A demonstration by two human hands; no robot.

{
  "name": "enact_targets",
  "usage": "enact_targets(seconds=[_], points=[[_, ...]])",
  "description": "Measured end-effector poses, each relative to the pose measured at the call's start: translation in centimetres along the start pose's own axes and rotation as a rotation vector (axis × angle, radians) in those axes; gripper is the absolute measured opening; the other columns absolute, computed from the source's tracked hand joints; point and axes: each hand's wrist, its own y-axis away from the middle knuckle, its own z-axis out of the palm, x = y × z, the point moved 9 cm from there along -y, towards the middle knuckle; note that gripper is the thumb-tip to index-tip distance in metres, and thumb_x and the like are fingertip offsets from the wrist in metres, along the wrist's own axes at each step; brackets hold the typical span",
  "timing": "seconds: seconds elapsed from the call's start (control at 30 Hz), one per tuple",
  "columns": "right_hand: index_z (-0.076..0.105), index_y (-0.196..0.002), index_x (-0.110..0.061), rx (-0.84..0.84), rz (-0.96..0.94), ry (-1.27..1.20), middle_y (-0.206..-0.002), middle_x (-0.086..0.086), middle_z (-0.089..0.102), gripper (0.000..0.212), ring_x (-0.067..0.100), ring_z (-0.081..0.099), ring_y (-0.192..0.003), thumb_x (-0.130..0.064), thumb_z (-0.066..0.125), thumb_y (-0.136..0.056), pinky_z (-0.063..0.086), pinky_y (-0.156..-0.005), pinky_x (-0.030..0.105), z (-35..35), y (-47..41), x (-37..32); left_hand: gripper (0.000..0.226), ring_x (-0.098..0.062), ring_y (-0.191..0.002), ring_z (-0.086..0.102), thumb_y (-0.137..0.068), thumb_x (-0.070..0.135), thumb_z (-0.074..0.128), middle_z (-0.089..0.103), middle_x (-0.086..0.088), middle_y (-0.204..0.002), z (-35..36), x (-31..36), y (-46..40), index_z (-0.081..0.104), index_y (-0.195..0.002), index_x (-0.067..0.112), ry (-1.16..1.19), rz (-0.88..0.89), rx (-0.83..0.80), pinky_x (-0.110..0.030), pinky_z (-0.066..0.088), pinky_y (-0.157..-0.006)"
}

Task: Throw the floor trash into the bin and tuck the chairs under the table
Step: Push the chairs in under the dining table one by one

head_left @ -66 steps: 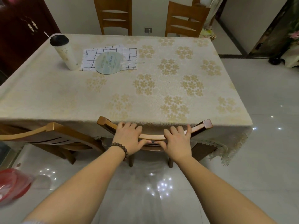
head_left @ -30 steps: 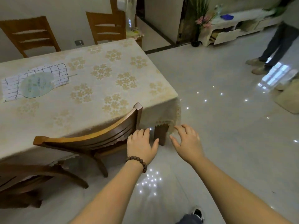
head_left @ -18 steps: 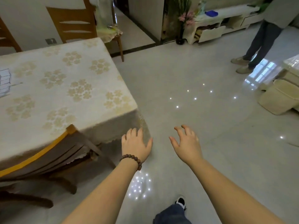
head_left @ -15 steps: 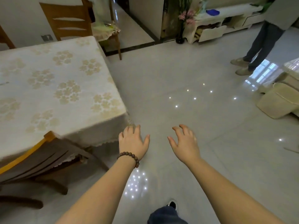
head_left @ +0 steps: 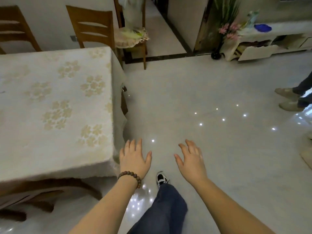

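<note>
The table [head_left: 55, 102] with a beige flowered cloth fills the left side. A wooden chair [head_left: 50, 188] is tucked under its near edge, only its curved back showing below the cloth. Two wooden chairs [head_left: 92, 27] stand at the far side against the wall. My left hand [head_left: 134, 157], with a bead bracelet, hovers open just past the table's near right corner. My right hand [head_left: 191, 159] is open over the bare floor. Neither holds anything. No trash or bin is in view.
Another chair [head_left: 133, 36] with a cushion and bag stands beyond the table's far corner. A dark vase with flowers [head_left: 217, 48] and a white low cabinet [head_left: 270, 44] line the back right. Another person's feet [head_left: 287, 98] stand at the right edge. My own leg and shoe [head_left: 161, 179] step forward.
Both hands let go of the near chair's back after pushing it under the table. I turned right and walked along the table's end; both hands stay open and empty.
</note>
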Motion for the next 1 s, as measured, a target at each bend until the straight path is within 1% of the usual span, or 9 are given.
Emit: enact_targets(seconds=[0.1,0.2,0.37,0.5,0.63,0.73,0.8,0.9,1.0], points=[[0.041,-0.138,-0.018,-0.042,-0.055,0.030,-0.153,0.008,0.027,0.059,0.024,0.016,-0.143,-0.050,0.027,-0.091,0.011,-0.117,0.043,0.5,-8.0,0.9,0.069,-0.024,-0.146,0.008,-0.092,0.058,0.023,0.018,-0.006,-0.157,0.3,0.8,-7.2,0.014,-0.150,0.020,-0.007,-0.050,0.017,-0.044,0.011,-0.118],[0.035,-0.142,-0.021,-0.072,-0.103,0.074,-0.156,0.005,0.021,0.054,0.021,0.009,-0.144,-0.047,0.030,-0.095,0.005,-0.118,0.040,-0.3,-17.3,1.1,0.076,-0.025,-0.146,0.005,-0.086,0.060,0.014,0.013,-0.007,-0.159,-0.8,1.3,-15.2,0.009,-0.151,0.019,-0.005,-0.127,0.042,-0.044,0.009,-0.118],[0.040,-0.139,-0.019,-0.052,-0.149,0.085,-0.154,0.007,0.026,0.070,0.023,0.012,-0.144,-0.057,0.017,-0.085,0.009,-0.118,0.042,-3.3,-32.3,-0.2,0.080,-0.025,-0.146,0.002,-0.084,0.062,0.014,0.011,-0.008,-0.159,-4.3,2.5,-27.4,0.008,-0.151,0.018,0.011,-0.225,0.080,-0.045,0.009,-0.118],[0.039,-0.139,-0.020,-0.083,-0.189,0.085,-0.154,0.007,0.026,0.060,0.023,0.011,-0.144,-0.051,0.027,-0.089,0.009,-0.117,0.042,-3.9,-41.9,-1.5,0.076,-0.025,-0.146,0.001,-0.091,0.061,0.024,0.009,-0.008,-0.159,-5.9,3.2,-35.3,0.005,-0.151,0.019,0.025,-0.287,0.076,-0.045,0.008,-0.118],[0.041,-0.138,-0.019,-0.101,-0.256,0.067,-0.153,0.008,0.027,0.074,0.024,0.012,-0.144,-0.059,0.013,-0.082,0.009,-0.116,0.043,-3.5,-50.9,-2.4,0.077,-0.026,-0.146,0.001,-0.091,0.062,0.025,0.010,-0.007,-0.159,-6.5,3.5,-42.8,0.004,-0.151,0.019,0.014,-0.345,0.072,-0.046,0.008,-0.118],[0.035,-0.142,-0.021,-0.166,-0.294,0.082,-0.156,0.006,0.021,0.062,0.022,0.008,-0.144,-0.052,0.024,-0.089,0.005,-0.117,0.041,-2.3,-58.8,-2.8,0.077,-0.027,-0.146,0.003,-0.090,0.062,0.025,0.012,-0.007,-0.159,-6.8,3.1,-49.3,0.005,-0.151,0.019,0.014,-0.404,0.081,-0.046,0.009,-0.117],[0.038,-0.140,-0.020,-0.164,-0.339,0.055,-0.155,0.007,0.023,0.059,0.024,0.011,-0.144,-0.048,0.030,-0.089,0.008,-0.117,0.043,-2.1,-64.7,-3.1,0.077,-0.027,-0.146,0.005,-0.089,0.061,0.024,0.015,-0.009,-0.158,-7.0,3.1,-54.2,0.008,-0.150,0.018,0.013,-0.452,0.093,-0.047,0.011,-0.117],[0.039,-0.140,-0.020,-0.175,-0.408,0.048,-0.154,0.008,0.025,0.056,0.024,0.013,-0.144,-0.047,0.032,-0.092,0.009,-0.117,0.042,-2.8,-74.1,-3.2,0.076,-0.029,-0.145,0.008,-0.090,0.060,0.025,0.016,-0.009,-0.158,-7.9,4.0,-62.3,0.009,-0.150,0.017,0.020,-0.531,0.113,-0.048,0.013,-0.116],[0.037,-0.141,-0.021,-0.173,-0.474,0.088,-0.155,0.006,0.024,0.054,0.023,0.011,-0.144,-0.047,0.031,-0.094,0.008,-0.117,0.040,-4.7,-83.8,-3.6,0.075,-0.028,-0.146,0.004,-0.091,0.061,0.023,0.010,-0.008,-0.159,-10.0,5.5,-70.7,0.004,-0.151,0.020,0.064,-0.601,0.132,-0.048,0.009,-0.118]])
